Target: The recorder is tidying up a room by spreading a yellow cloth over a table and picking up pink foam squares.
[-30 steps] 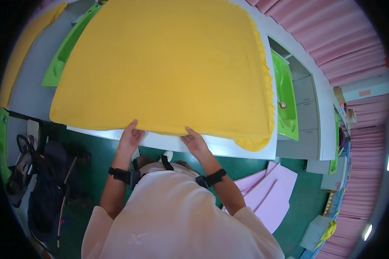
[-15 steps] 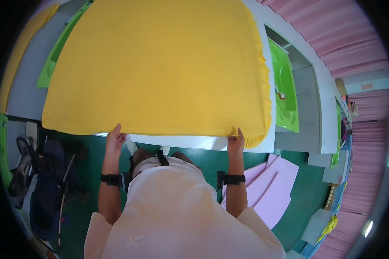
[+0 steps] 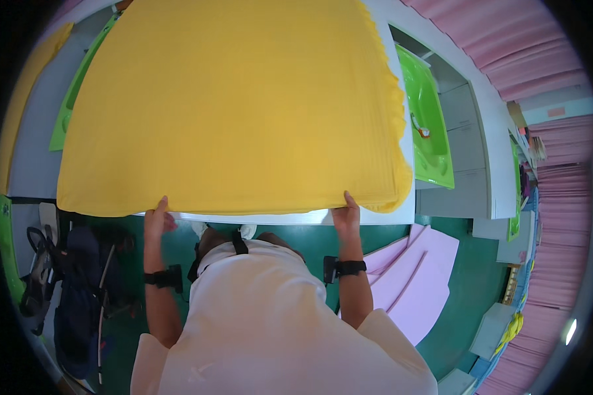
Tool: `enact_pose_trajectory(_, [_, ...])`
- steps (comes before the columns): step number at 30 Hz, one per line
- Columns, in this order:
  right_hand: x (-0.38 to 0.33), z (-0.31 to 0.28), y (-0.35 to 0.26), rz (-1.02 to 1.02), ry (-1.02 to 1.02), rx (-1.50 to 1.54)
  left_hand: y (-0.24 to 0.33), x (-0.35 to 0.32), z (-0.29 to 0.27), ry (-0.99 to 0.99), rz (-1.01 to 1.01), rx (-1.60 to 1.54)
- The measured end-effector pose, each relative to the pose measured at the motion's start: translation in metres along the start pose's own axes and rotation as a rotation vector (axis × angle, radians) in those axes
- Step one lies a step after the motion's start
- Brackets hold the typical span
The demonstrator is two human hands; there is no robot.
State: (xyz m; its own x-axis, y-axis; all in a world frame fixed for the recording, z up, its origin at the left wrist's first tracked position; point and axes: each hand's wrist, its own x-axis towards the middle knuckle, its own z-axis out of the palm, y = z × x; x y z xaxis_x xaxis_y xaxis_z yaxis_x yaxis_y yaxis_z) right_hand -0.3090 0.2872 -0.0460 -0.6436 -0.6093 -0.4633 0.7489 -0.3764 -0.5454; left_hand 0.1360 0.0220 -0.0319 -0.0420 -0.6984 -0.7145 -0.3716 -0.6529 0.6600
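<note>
A yellow fitted sheet (image 3: 230,112) lies spread over a wide white bed or table (image 3: 402,214), filling the upper middle of the head view. Its right border is gathered and ruffled; the near edge runs almost straight. My left hand (image 3: 157,218) pinches that near edge left of my body, one digit on top and others curled lower. Further right, my right hand (image 3: 346,216) pinches the same edge a little short of the near right corner, with some of its fingers hidden under the cloth. Both wrists wear black straps with small devices.
Right of the bed is a green basin (image 3: 427,125) with a small white-and-red object in it, set beside white cabinets (image 3: 468,164). Folded pink panels (image 3: 415,283) lie on the green floor at the right. A dark stroller-like frame (image 3: 79,289) stands at the lower left.
Both my hands have shifted slightly left along the near edge. The sheet's near right corner hangs lower in the earlier frame and now sits flatter and further up.
</note>
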Motion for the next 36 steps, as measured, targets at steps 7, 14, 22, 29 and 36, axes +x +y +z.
enact_pose_trajectory(7, [-0.02, -0.021, -0.007, -0.172, 0.477, -0.683, 0.044, -0.056, -0.008, 0.379, 0.186, 0.77])
enact_pose_trajectory(14, [0.029, -0.024, -0.126, -0.567, 0.497, -1.649, -0.001, -0.026, -0.034, 0.099, 0.248, -0.085])
enact_pose_trajectory(22, [0.076, 0.0, -0.13, -0.154, 0.654, -1.944, 0.009, -0.005, -0.026, 0.121, 0.096, -0.371])
enact_pose_trajectory(29, [0.03, -0.011, -0.102, -0.205, 0.356, -1.425, 0.031, 0.049, -0.043, 0.133, 0.192, -0.355])
enact_pose_trajectory(36, [-0.047, -0.05, -0.003, -0.419, 0.417, -1.164, 0.087, 0.139, -0.08, 0.209, 0.268, -0.278])
